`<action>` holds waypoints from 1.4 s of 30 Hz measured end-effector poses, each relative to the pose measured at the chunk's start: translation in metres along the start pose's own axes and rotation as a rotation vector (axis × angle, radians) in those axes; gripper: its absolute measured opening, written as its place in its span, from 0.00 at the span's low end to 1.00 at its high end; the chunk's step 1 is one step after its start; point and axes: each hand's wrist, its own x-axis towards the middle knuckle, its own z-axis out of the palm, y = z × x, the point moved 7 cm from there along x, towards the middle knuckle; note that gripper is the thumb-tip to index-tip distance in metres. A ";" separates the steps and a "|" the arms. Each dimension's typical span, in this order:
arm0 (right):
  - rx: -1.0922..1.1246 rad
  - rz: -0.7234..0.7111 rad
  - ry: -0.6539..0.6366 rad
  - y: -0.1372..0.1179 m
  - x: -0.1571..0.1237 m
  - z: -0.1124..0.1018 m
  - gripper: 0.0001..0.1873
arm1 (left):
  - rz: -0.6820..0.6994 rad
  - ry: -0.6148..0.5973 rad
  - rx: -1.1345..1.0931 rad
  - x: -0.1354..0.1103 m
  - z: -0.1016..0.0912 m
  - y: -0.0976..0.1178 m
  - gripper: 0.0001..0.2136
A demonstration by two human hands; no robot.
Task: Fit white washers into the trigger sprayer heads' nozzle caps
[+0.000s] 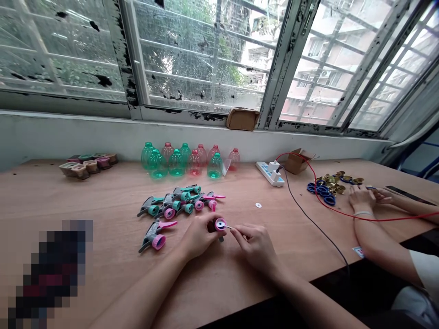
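My left hand (200, 234) is closed around a pink-collared spray head (220, 224), its round opening turned toward me. Between the fingertips of my right hand (255, 244) is a thin pale stick (227, 226), whose tip reaches the opening; whether it is inside I cannot tell. Left of my hands lies one grey spray head with a pink trigger and collar (158, 241). Just beyond it is a pile of grey spray heads (176, 203) with green or pink parts. A small white washer (258, 205) lies flat on the table.
Green bottles (177, 164) and pink bottles (194, 163) stand along the wall. A power strip (270, 173) with a red cable (317, 192) sits right of them, near a cardboard box (297, 162). At right, another person's hands (363, 198) work beside gold and blue parts (325, 187).
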 end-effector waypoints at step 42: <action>-0.653 0.324 -0.324 0.139 0.060 -0.065 0.18 | 0.102 -0.056 0.252 -0.003 0.005 0.005 0.11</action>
